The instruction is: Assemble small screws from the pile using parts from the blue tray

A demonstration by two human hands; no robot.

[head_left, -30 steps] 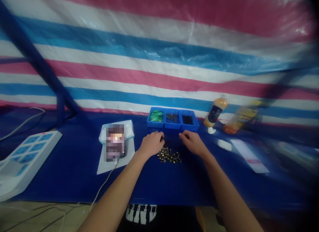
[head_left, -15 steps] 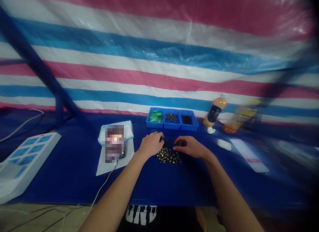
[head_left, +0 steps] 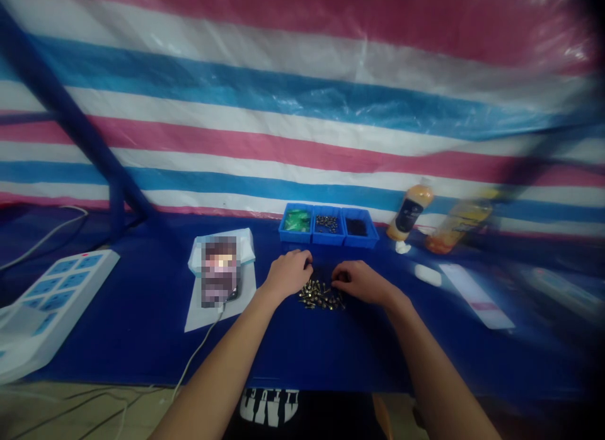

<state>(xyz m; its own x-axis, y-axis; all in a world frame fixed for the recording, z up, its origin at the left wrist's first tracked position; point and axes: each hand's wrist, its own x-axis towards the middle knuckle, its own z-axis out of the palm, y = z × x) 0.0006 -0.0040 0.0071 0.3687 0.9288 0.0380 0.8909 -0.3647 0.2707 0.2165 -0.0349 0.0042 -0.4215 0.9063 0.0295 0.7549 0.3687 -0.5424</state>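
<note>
A loose pile of small brass-and-steel screws lies on the blue tabletop, between my two hands. My left hand rests just beyond the pile's left side, its fingers curled down. My right hand touches or nearly touches the pile's right edge, fingers curled inward. Whether either hand pinches a tiny part is hidden. Behind them stands a blue three-compartment parts tray, holding green items, dark screws and small black parts.
A white power strip lies at the left. A pixelated phone on white paper has a cable running off it. Two bottles stand at the right, near a white bar of soap-like shape and a paper strip.
My right hand has moved toward me and down, from below the tray to the pile's right edge, its fingers curling. My left hand has barely moved.
</note>
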